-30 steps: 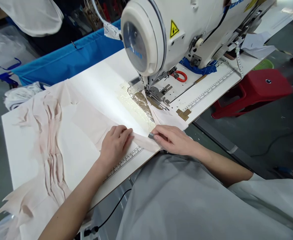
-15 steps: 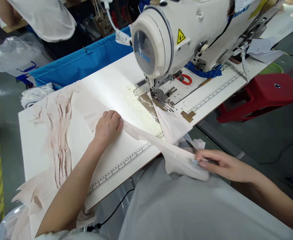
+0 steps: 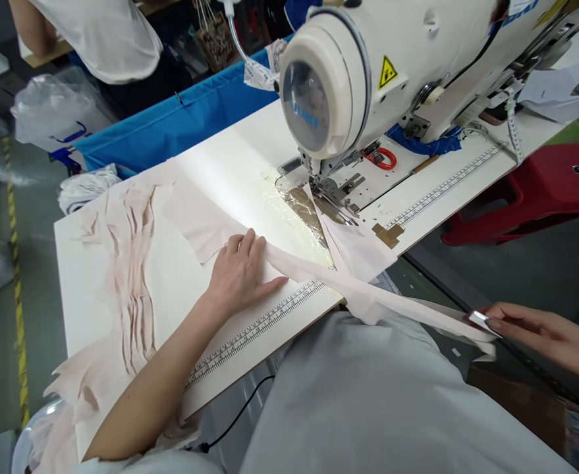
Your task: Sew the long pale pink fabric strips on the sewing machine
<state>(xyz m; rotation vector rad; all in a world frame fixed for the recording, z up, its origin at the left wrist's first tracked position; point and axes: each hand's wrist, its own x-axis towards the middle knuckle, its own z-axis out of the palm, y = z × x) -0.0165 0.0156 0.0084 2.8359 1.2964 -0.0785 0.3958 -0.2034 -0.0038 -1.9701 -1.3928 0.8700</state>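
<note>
A long pale pink fabric strip stretches from the tabletop across its front edge and over my lap. My left hand lies flat on the strip's left part, fingers stretched and thumb out to the side. At the far right my right hand is closed in a pinch at the other end of the strip. A small shiny whitish piece shows at its fingertips; I cannot make out what it is. Another pale fabric piece lies under the presser foot of the sewing machine.
Gathered pink pieces lie on the left of the white table. A blue cloth trough runs along the back edge. A red stool stands at right. Another person sits beyond the trough.
My right hand has moved right and away from the table, drawing the strip out straighter. My left hand has flattened with its thumb spread. The view has shifted a little.
</note>
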